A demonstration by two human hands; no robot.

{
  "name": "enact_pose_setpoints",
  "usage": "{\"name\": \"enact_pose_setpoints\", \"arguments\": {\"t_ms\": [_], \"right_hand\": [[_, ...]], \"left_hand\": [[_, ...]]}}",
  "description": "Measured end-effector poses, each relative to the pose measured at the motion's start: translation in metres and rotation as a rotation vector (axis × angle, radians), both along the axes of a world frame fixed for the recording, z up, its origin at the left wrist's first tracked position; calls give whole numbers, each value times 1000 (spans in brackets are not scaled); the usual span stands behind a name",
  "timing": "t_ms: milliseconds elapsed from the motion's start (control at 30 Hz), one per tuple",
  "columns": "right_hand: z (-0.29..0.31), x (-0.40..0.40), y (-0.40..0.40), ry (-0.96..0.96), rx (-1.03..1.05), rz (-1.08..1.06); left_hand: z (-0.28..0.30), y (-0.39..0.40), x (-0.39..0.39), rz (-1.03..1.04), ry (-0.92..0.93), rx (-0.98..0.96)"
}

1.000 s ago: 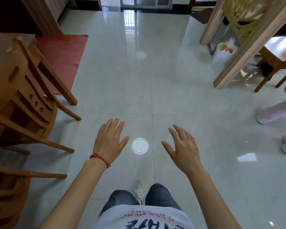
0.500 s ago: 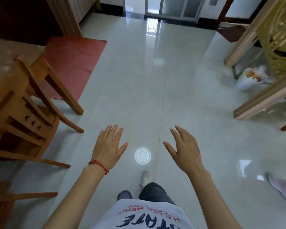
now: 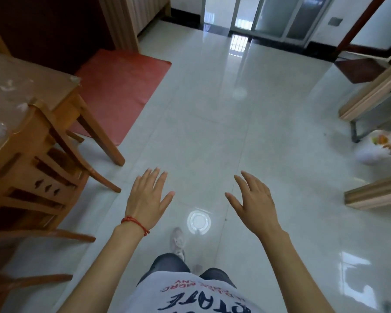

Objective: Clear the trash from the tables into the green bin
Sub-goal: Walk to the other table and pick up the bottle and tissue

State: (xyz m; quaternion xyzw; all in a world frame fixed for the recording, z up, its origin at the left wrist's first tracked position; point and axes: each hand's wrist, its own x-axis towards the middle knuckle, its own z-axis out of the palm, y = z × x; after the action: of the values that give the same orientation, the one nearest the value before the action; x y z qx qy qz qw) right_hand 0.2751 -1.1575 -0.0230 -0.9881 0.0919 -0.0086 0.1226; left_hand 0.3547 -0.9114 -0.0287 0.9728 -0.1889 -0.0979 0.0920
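L hand (image 3: pixel 146 201) & R hand (image 3: pixel 256 206) fingers spread, empty; chair (image 3: pixel 43 168) just left, table (image 3: pixel 16 86) behind.

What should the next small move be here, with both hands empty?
Probably turn left toward the wooden table: the left hand and right hand are open and hold nothing, pale scraps lie on its top, and no green bin is in view.
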Motion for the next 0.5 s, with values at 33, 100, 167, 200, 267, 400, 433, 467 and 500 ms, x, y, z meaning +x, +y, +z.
{"name": "enact_pose_setpoints", "arguments": {"t_ms": [33,100,167,200,267,400,433,467,500], "right_hand": [[0,12,1,2,-1,6],[2,36,3,9,5,25],[5,62,6,8,10,51],[5,76,8,8,9,65],[7,102,14,13,5,95],[8,152,32,10,1,169],[9,164,37,7,0,190],[9,176,43,4,-2,215],[10,188,50,1,-4,242]], "left_hand": [[0,0,11,8,-4,1],[1,2,32,28,-6,-3],[1,6,53,54,-14,-8],[1,8,63,67,-20,-8],[1,14,82,94,-32,-9],[2,35,111,166,-41,-7],[2,41,117,192,-44,-13],[2,48,123,218,-47,-18],[3,54,128,242,-51,-18]]}}
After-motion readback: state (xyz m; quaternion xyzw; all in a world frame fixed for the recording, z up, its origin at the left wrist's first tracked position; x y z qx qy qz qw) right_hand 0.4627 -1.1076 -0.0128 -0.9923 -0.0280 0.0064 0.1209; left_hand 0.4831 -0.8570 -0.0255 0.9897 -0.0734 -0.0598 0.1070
